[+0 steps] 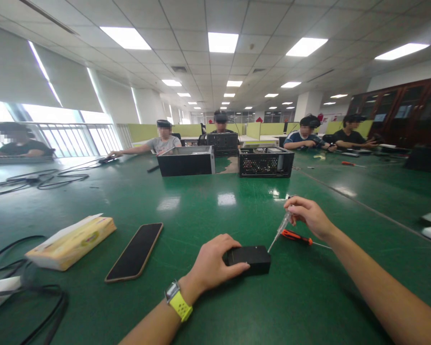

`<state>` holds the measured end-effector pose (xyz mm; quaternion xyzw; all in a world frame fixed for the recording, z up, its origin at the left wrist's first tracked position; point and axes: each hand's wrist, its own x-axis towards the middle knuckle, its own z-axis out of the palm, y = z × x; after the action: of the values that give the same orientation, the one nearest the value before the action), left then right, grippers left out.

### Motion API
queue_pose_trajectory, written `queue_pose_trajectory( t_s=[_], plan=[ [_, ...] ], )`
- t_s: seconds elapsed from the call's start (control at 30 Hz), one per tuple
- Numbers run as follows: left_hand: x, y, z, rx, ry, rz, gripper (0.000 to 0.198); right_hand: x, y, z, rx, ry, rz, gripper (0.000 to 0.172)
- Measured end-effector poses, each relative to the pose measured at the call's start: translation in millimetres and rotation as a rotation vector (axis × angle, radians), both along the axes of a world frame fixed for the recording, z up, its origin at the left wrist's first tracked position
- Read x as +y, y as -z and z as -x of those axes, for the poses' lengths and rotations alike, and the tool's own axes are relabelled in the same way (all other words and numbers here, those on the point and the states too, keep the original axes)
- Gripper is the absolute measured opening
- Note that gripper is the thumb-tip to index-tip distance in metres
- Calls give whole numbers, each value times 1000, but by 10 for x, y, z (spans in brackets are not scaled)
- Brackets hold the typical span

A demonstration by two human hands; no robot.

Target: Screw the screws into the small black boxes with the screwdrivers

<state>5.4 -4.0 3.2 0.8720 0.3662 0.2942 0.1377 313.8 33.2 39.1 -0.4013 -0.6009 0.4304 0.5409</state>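
Note:
My left hand grips a small black box that lies on the green table, thumb along its near side and fingers over the far side. In my right hand is a screwdriver with a clear handle, held tilted between the fingertips. Its thin shaft slants down to the box's right end; whether the tip touches the box I cannot tell. Just beneath my right hand lies another screwdriver with an orange and black handle, its shaft pointing right.
Left of my hands lie a phone, a yellow tissue pack and black cables. Farther back stand a dark metal case and an open perforated case. Several people sit around the table. Another orange screwdriver lies far right.

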Motion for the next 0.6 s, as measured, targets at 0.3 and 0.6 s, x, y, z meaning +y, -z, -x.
queue_pose_trajectory(
  t_s=[0.3,0.6],
  plan=[
    [-20,-27,-6,1,-2,11,36,-16,5,32,-58,-23,-42,18],
    [-19,-11,10,3,-1,-1,35,-145,-174,-193,-432,-120,-35,24]
  ],
)
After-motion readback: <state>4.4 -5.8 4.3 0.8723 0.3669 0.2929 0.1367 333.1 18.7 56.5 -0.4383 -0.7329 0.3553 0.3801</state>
